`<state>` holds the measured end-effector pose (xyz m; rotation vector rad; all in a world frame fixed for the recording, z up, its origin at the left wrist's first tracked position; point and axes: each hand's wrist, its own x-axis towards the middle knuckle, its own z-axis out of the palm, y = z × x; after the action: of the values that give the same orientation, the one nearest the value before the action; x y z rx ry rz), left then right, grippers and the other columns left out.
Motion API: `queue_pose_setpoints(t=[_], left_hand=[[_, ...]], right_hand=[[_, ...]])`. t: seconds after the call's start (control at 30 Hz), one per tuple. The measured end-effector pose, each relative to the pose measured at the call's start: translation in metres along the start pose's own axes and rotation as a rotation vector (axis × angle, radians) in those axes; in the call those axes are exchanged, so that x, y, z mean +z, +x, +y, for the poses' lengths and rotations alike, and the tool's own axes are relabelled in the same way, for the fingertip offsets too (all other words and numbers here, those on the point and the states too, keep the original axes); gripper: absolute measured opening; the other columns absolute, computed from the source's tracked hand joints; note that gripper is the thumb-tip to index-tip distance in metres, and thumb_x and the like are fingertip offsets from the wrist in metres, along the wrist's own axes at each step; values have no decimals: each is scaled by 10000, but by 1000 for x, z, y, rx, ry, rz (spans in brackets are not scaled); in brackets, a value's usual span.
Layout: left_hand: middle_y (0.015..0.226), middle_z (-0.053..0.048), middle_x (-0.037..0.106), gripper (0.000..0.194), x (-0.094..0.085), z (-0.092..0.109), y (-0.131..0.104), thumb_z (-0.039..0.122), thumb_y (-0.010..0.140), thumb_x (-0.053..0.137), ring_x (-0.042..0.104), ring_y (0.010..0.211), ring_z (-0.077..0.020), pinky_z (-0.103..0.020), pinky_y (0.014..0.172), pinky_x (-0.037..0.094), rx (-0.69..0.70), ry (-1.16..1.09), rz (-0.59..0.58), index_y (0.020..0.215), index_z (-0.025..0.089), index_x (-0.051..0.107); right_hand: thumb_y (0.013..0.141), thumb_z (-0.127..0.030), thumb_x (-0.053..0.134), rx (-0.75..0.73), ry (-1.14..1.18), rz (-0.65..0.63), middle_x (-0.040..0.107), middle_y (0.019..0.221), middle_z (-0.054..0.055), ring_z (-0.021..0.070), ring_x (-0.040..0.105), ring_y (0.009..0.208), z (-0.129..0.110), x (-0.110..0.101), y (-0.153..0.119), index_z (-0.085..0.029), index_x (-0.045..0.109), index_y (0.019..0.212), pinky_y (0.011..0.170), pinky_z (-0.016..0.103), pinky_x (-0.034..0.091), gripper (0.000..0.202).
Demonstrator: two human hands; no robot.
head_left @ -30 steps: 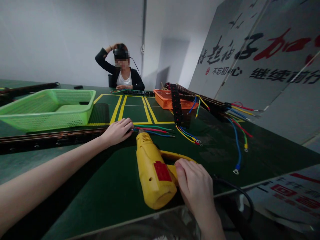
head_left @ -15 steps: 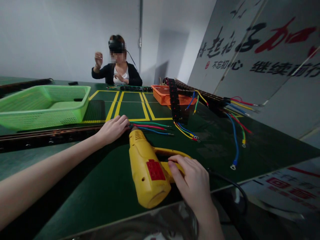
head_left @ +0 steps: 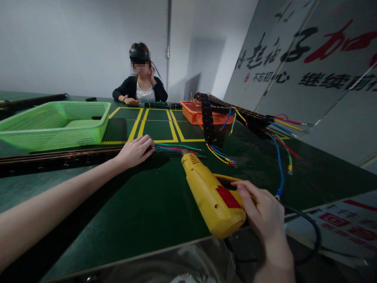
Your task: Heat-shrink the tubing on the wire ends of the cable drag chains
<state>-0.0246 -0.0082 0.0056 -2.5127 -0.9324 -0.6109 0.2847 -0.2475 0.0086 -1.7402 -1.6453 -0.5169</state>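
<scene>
My right hand (head_left: 265, 210) is wrapped round the handle of a yellow heat gun (head_left: 212, 196), whose body leans up and left. Its metal nozzle sits at the coloured wires (head_left: 173, 148), green, red and blue, with lugs at their ends; whether it touches them I cannot tell. My left hand (head_left: 137, 150) is closed over the end of a long dark cable chain (head_left: 59, 159), where these wires come out. Its fingertips are partly hidden. The chain runs off to the left along the table.
A green basket (head_left: 101, 127) stands at left. An orange basket (head_left: 193, 116) at the back carries more cable chains (head_left: 207, 118) with hanging wires. A person (head_left: 144, 84) sits across the green table (head_left: 141, 204). The gun's black cord (head_left: 312, 224) hangs off the right edge.
My right hand has swung the heat gun to the right, its nozzle moving along the wires away from my left hand. My left hand stays put. The person opposite has lowered one hand.
</scene>
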Motion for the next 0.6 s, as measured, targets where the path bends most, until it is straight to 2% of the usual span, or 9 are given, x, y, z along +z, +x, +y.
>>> queue_pose_setpoints(t=[0.17, 0.4, 0.6], left_hand=[[1054, -91, 574, 213, 2, -4, 0, 333, 937, 365, 561, 953, -232, -347, 753, 489, 37, -56, -2, 995, 192, 514], [1015, -75, 557, 186, 2, -5, -8, 342, 899, 421, 589, 886, -196, -323, 763, 500, -68, -270, 54, 947, 184, 509], [1057, -74, 567, 195, -3, -6, -10, 318, 921, 392, 584, 922, -196, -336, 806, 495, -60, -301, 33, 953, 184, 530]], right_hand=[[955, -380, 337, -32, -24, 38, 745, 804, 11, 168, 678, 698, 0, 2, -1, -229, 700, 824, 642, 275, 428, 414], [972, -354, 317, -81, -34, 79, 744, 798, 27, 167, 675, 696, -1, 5, -4, -208, 704, 820, 659, 280, 426, 441], [976, -340, 319, -91, -30, 99, 737, 781, 31, 168, 666, 692, 1, 6, -4, -197, 704, 832, 674, 284, 422, 435]])
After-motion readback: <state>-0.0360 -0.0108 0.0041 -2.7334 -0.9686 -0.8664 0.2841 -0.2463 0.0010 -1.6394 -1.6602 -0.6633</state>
